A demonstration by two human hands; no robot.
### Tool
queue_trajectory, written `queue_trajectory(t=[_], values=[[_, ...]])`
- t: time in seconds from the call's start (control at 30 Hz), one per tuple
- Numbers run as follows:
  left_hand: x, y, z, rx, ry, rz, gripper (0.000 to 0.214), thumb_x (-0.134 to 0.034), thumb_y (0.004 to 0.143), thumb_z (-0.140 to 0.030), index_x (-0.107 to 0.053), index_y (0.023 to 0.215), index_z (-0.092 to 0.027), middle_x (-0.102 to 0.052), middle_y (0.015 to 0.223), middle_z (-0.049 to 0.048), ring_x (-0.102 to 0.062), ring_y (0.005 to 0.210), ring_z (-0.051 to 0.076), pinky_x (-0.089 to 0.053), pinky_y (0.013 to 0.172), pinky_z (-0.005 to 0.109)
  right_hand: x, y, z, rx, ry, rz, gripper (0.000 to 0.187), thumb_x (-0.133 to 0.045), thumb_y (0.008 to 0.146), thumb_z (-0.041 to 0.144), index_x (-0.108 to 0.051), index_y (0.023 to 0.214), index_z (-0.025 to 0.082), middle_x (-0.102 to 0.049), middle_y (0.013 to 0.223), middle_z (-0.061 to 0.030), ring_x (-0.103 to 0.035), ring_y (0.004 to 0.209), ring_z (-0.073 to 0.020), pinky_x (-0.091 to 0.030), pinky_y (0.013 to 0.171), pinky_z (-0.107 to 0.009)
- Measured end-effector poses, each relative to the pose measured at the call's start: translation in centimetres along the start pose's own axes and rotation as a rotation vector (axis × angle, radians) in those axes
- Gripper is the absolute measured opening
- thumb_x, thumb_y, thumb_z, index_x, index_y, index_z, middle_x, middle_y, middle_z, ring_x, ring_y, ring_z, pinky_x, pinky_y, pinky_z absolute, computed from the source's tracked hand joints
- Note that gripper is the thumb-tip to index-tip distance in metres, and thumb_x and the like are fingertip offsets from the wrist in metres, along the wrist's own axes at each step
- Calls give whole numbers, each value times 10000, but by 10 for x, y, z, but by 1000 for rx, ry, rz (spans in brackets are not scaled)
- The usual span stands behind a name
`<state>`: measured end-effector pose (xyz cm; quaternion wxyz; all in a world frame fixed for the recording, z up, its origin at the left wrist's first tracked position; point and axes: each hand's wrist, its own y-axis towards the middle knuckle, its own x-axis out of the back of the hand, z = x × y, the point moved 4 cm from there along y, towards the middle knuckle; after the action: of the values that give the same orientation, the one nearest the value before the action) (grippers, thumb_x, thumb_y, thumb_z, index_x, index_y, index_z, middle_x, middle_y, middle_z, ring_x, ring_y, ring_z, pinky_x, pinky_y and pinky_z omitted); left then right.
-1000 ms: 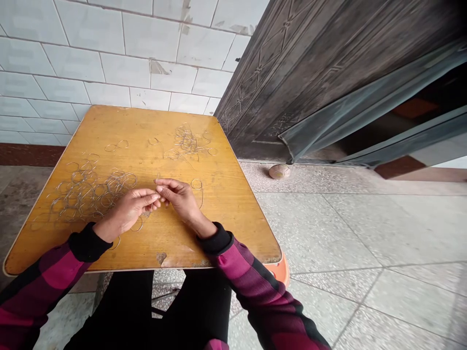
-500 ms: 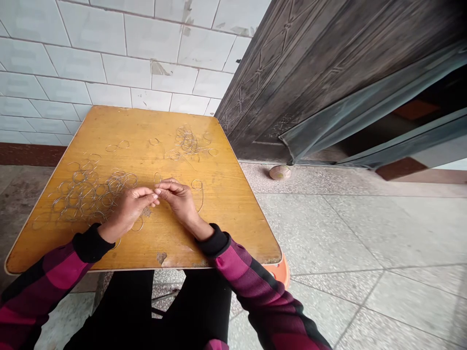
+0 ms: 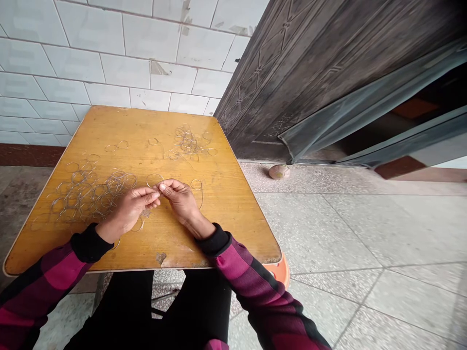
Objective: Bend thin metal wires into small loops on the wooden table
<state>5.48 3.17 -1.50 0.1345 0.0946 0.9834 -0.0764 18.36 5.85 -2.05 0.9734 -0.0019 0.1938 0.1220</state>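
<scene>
Close together over the middle of the yellow wooden table [image 3: 226, 228], my left hand [image 3: 133, 206] and my right hand [image 3: 178, 199] both pinch a thin wire ring [image 3: 155, 175]. Its loop stands out beyond my fingertips; the ends are hidden in the pinch. Beside and beyond my left hand lies a spread pile of wire rings [image 3: 82, 192]. To the right of my right hand rests a single wire piece [image 3: 197, 184] with a small loop and a curved tail.
A smaller tangle of wire [image 3: 188, 141] lies at the table's far right, with a pair of loops [image 3: 116, 146] at the far left. Behind stands a white tiled wall [image 3: 149, 43]. A dark carved door [image 3: 292, 73] is on the right, and a roundish stone-like object [image 3: 279, 171] sits on the floor.
The wire loop between my hands has turned from nearly edge-on to a wider, rounder view. My right fingers have shifted slightly on it; both hands remain in nearly the same place.
</scene>
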Motion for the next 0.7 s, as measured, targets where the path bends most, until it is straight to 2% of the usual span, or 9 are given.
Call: queue_trajectory(t=[0.1, 0.23, 0.43, 0.57, 0.7], values=[[-3, 1, 6, 91, -205, 64, 196, -800, 661, -297, -730, 791, -167, -653, 751, 17, -548, 672, 103, -406, 671, 252, 0, 0, -1, -29, 67, -19, 253, -815, 637, 406, -689, 739, 213, -665, 719, 18, -569, 670, -106, -474, 698, -271], [-7, 2, 12, 173, -364, 116, 216, -828, 644, -288, -743, 808, -174, -659, 797, 25, -560, 728, 97, -413, 676, 220, -2, -1, -1, -79, 141, -9, 263, -821, 631, 403, -697, 762, 211, -629, 635, 39, -533, 568, -87, -453, 588, -245], [-6, 3, 14, 201, -386, 116, 224, -864, 592, -219, -733, 764, -160, -644, 799, 23, -518, 650, 62, -378, 559, 177, -5, -3, 6, -75, 122, -18, 256, -830, 619, 388, -697, 734, 201, -665, 665, 27, -542, 553, -77, -440, 547, -226], [-9, 2, 17, 285, -418, 182, 241, -860, 609, -273, -689, 720, -146, -603, 732, 0, -422, 518, 28, -302, 459, 170, -6, -4, 7, -94, 134, 3, 264, -829, 625, 386, -689, 750, 201, -686, 716, 19, -547, 557, -75, -466, 573, -233], [-9, 2, 17, 300, -395, 202, 291, -870, 595, -314, -661, 701, -141, -555, 622, -20, -413, 486, 35, -317, 456, 179, -5, -5, 5, -103, 142, 11, 254, -829, 627, 373, -689, 756, 204, -684, 698, 26, -540, 541, -69, -473, 565, -226]])
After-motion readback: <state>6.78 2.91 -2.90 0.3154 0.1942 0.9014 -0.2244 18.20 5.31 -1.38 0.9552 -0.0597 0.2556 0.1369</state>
